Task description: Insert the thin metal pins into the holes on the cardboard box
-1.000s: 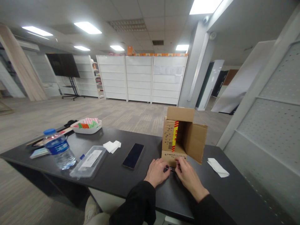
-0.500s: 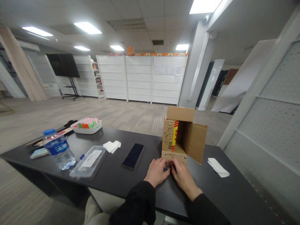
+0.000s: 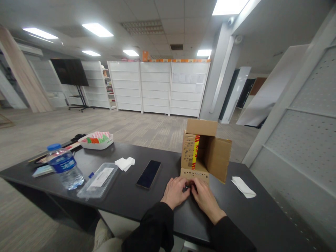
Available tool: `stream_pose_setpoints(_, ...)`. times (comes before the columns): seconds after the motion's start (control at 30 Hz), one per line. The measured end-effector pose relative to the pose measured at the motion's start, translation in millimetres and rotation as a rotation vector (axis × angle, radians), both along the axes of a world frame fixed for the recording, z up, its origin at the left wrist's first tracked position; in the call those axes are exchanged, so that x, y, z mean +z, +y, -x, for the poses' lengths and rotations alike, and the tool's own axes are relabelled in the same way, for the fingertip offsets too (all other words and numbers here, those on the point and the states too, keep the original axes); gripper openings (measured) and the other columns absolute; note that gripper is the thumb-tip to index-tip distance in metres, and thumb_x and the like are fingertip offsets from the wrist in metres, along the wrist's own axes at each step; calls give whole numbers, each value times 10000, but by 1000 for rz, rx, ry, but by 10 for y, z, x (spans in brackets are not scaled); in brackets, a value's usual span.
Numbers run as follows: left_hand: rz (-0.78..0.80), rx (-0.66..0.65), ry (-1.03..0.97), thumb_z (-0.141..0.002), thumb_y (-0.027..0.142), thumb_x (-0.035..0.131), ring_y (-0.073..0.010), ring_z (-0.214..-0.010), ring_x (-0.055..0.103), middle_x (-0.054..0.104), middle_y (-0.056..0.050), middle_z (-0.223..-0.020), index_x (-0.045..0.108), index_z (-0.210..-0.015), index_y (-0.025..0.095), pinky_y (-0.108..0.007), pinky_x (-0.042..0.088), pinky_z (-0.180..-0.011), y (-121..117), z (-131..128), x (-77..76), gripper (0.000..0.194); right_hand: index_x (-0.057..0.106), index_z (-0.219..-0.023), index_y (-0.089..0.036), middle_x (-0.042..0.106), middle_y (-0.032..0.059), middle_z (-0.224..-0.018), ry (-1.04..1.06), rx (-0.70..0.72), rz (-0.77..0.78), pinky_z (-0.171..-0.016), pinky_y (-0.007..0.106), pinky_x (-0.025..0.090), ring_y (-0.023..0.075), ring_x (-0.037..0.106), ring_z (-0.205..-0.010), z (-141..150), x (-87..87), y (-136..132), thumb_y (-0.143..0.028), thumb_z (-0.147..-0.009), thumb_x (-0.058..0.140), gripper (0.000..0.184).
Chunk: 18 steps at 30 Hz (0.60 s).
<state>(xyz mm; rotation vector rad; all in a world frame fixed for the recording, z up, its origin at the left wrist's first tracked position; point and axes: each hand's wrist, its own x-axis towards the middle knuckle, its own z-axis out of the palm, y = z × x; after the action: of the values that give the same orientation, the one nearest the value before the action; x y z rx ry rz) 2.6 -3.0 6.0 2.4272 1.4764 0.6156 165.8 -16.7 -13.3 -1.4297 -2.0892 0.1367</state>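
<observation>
My left hand (image 3: 175, 191) and my right hand (image 3: 206, 197) rest close together on the dark table, fingers curled toward each other. Between their fingertips is a small, dark, shiny item (image 3: 187, 186), mostly covered and too small to name. Directly behind the fingers stands a cardboard box (image 3: 188, 150) on its side, its opening facing me. Its lower flap (image 3: 195, 174) lies forward near my fingertips, the right flap (image 3: 219, 157) swings outward, and the top flap (image 3: 201, 127) sticks up. Red and yellow tape runs down its left edge.
Left of my hands lie a phone (image 3: 148, 174), folded white tissue (image 3: 125, 163) and a clear plastic case (image 3: 98, 182). A water bottle (image 3: 65, 166) and a white basket (image 3: 96, 141) of colourful packets stand farther left. Another tissue (image 3: 243, 187) lies at the right.
Both hands stay in nearly the same place, with only slight finger movement around the small item. The whole view shifts very slightly; the box and other things stay put.
</observation>
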Motion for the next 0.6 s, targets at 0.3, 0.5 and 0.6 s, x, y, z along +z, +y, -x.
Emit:
stream_pose_setpoints(0.3,-17,-16,-58,-823,325,613,-178,-887,608,675,-2,-930,639,-893,240,-310,390,-818,14,19,-30,113,547,-1045,-201,674,47,-853,-151,-279,136,-666,267,409,198,651,-799,-110,359,196,-185,-884,463,182)
stream_pose_setpoints(0.5,-29,-12,-53,-827,334,611,-173,-873,606,672,16,-912,628,-880,249,-308,383,-808,19,20,-52,102,564,-1034,-222,699,70,-901,-327,-388,307,-602,262,353,204,676,-794,-67,599,266,-211,-889,468,175)
stream_pose_setpoints(0.6,-26,-7,-52,-833,337,602,-172,-872,606,672,13,-917,629,-886,249,-308,380,-808,13,21,-50,107,570,-1042,-225,700,84,-935,-365,-404,325,-602,273,361,225,682,-812,-46,652,294,-216,-880,464,195)
